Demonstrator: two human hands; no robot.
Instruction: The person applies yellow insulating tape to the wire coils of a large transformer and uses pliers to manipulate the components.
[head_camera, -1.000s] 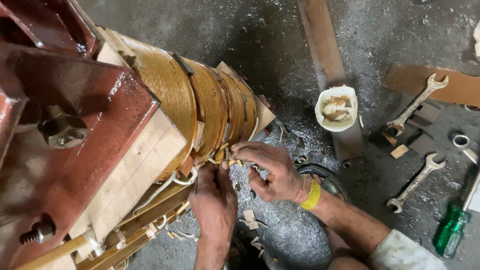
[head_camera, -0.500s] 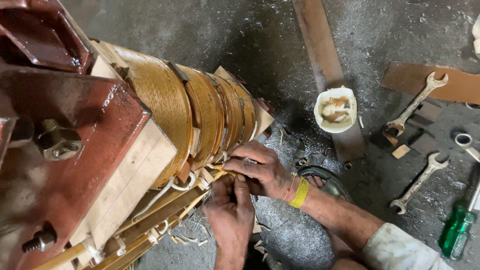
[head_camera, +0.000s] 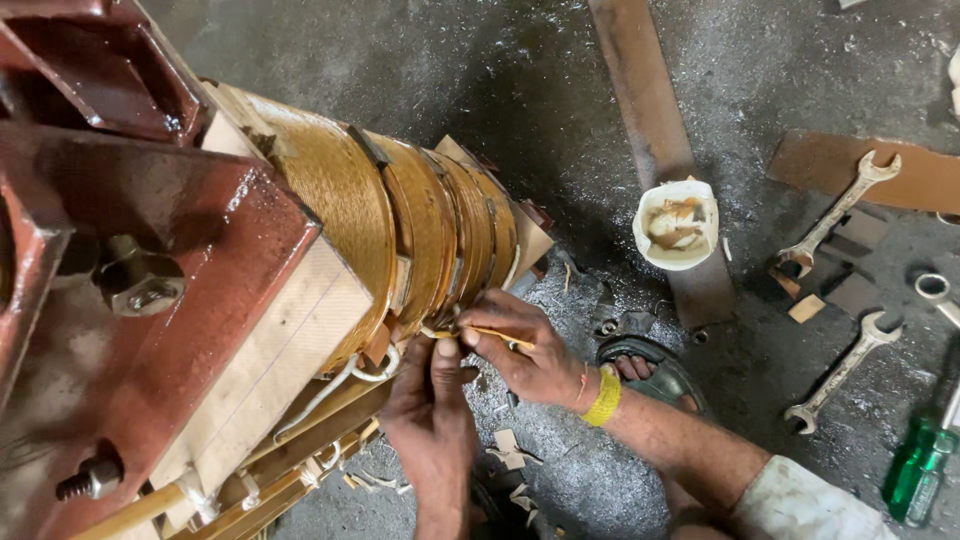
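— Now, where does the thin yellowish strip sit against the golden wound copper coil?

— At the coil's lower edge, long axis running left-right, right end toward the floor. The right hand is closed, pinching it between thumb and fingers.

— And the left hand?

— Directly below, fingers curled up, tips touching the strip's left end. Both equally near; the white bowl lies well apart.

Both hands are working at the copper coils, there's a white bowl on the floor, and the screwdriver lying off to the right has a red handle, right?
Not quite: the head view shows the screwdriver has a green handle, not red. The rest holds: both hands, left and right, are at the coils, and a white bowl sits on the floor.
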